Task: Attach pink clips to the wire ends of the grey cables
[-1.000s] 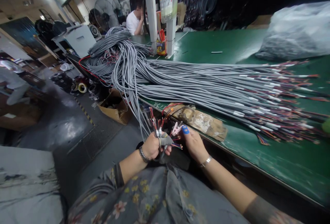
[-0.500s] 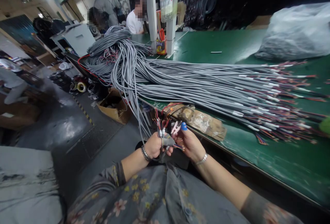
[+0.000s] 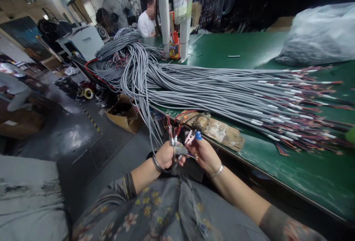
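My left hand is wrapped round a few grey cables. Out of its top stick white-sleeved ends with thin red and dark wires. A grey wrapping lies across that hand's thumb side, and more coloured wire ends point from it towards the right. Close by, my right hand is curled, with a blue cover on the thumb tip. A small pale pink clip-like piece shows beside that thumb. Whatever its fingers pinch is hidden.
Many grey cables lie along the green bench, their stripped ends to the right. A worn wooden board sits at the bench edge. Behind are white posts, a plastic bag and a person. A cardboard box stands left.
The view has shifted very slightly. Both hands keep nearly the same place and grip, with the cables still in my left hand.
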The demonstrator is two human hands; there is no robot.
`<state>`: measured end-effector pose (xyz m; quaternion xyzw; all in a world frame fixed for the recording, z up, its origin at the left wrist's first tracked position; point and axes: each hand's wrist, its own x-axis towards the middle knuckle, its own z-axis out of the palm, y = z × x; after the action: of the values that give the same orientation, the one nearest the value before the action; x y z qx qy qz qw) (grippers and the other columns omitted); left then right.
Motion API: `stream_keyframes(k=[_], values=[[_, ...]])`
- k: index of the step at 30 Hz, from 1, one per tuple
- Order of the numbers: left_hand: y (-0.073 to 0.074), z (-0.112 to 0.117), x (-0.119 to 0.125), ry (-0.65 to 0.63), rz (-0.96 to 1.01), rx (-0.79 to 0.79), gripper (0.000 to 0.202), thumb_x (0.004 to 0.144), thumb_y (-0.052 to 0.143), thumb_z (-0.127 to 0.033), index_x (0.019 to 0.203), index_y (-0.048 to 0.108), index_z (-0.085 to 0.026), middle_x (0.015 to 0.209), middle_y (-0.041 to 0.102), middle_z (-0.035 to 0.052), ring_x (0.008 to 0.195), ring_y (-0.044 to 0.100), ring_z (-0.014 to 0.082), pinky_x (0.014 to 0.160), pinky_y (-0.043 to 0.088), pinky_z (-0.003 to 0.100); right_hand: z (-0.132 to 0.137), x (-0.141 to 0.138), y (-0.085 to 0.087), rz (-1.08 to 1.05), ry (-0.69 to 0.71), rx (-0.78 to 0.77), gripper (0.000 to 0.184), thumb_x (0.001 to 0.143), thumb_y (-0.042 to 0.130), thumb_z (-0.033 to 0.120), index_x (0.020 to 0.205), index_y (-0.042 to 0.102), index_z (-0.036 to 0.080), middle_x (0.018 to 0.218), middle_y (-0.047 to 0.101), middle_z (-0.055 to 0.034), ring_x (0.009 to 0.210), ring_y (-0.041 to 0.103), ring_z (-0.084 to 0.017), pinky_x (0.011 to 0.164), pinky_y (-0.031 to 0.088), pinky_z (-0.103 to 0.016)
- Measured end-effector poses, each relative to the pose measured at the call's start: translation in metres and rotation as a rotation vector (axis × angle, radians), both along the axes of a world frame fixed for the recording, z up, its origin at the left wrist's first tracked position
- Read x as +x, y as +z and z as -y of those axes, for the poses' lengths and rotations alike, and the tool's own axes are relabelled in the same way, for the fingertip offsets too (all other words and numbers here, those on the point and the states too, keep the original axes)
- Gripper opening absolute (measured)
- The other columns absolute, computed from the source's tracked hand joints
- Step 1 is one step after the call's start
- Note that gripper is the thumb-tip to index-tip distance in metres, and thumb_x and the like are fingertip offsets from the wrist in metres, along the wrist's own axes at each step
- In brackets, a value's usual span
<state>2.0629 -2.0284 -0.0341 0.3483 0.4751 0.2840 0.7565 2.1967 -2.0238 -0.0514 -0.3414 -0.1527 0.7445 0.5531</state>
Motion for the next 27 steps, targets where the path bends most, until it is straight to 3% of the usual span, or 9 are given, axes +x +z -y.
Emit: stream_keyframes(k=[9, 13, 16, 19, 23, 27], values=[[0.003, 0.000, -0.001, -0.027, -0.018, -0.025, 0.031, 0.043, 0.073, -0.036, 0.054, 0.054, -0.014, 0.040, 0.056, 0.0020, 0.029, 0.047, 0.0095, 0.031, 0.036, 0.018, -0.001, 0.002, -0.010, 0.005, -0.011, -0.027, 0.049, 0.048, 0.086, 0.058, 0.068, 0.067, 0.017, 0.065, 0.060, 0.0013, 0.060, 0.051, -0.009, 0.057, 0.048, -0.020], [0.004, 0.001, -0.003, -0.019, 0.003, -0.027, 0.034, 0.042, 0.075, -0.037, 0.055, 0.054, -0.014, 0.039, 0.055, 0.0017, 0.030, 0.047, 0.0099, 0.031, 0.037, 0.018, 0.002, 0.004, -0.015, -0.040, 0.110, 0.031, 0.050, 0.057, 0.079, 0.064, 0.076, 0.067, 0.019, 0.067, 0.062, 0.0003, 0.063, 0.055, -0.012, 0.059, 0.049, -0.025], [0.005, 0.005, -0.006, -0.027, 0.034, -0.019, 0.037, 0.043, 0.077, -0.040, 0.055, 0.053, -0.014, 0.039, 0.055, 0.0016, 0.030, 0.047, 0.0101, 0.031, 0.038, 0.019, 0.004, 0.005, -0.013, -0.084, 0.193, 0.063, 0.057, 0.055, 0.075, 0.072, 0.076, 0.067, 0.019, 0.069, 0.063, -0.0010, 0.062, 0.057, -0.014, 0.058, 0.050, -0.026], [0.007, 0.014, -0.008, -0.027, 0.024, -0.002, 0.038, 0.044, 0.078, -0.040, 0.054, 0.053, -0.014, 0.040, 0.055, 0.0018, 0.031, 0.048, 0.0104, 0.032, 0.038, 0.020, 0.006, 0.007, -0.006, -0.096, 0.218, 0.028, 0.056, 0.052, 0.078, 0.069, 0.075, 0.069, 0.019, 0.075, 0.066, -0.0021, 0.062, 0.057, -0.012, 0.057, 0.049, -0.023], [0.011, 0.026, -0.007, 0.021, -0.015, 0.034, 0.039, 0.046, 0.079, -0.043, 0.054, 0.053, -0.014, 0.041, 0.056, 0.0015, 0.033, 0.049, 0.0099, 0.033, 0.034, 0.018, 0.008, 0.007, 0.003, -0.063, 0.206, -0.028, 0.055, 0.045, 0.085, 0.063, 0.075, 0.071, 0.019, 0.079, 0.068, -0.0026, 0.062, 0.056, -0.011, 0.056, 0.048, -0.022], [0.015, 0.026, -0.003, 0.091, -0.043, 0.038, 0.042, 0.044, 0.079, -0.045, 0.055, 0.054, -0.014, 0.041, 0.054, 0.0011, 0.032, 0.048, 0.0101, 0.034, 0.035, 0.020, 0.009, 0.006, 0.002, 0.098, 0.089, 0.041, 0.047, 0.051, 0.085, 0.057, 0.072, 0.069, 0.018, 0.065, 0.062, 0.0005, 0.057, 0.051, -0.010, 0.053, 0.044, -0.021]])
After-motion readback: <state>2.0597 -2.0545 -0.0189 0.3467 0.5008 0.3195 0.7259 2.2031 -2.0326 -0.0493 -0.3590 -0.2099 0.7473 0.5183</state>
